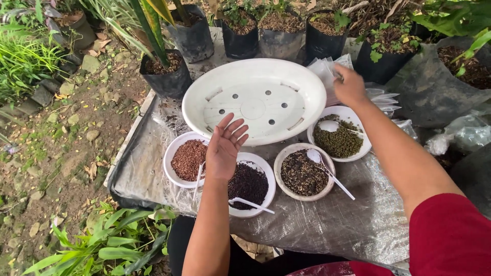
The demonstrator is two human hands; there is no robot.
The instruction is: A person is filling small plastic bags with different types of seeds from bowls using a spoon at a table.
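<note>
Left hand (225, 148) palm-up, open; right hand (349, 86) on plastic bags (327, 69).

- left hand (223, 148): bare, no glove, ring or watch visible
- left forearm: bare, no sleeve showing
- right hand (349, 86): bare, nothing on the wrist
- right arm: red short sleeve (450, 235) at the upper arm
- red fabric also shows at bottom edge
</note>
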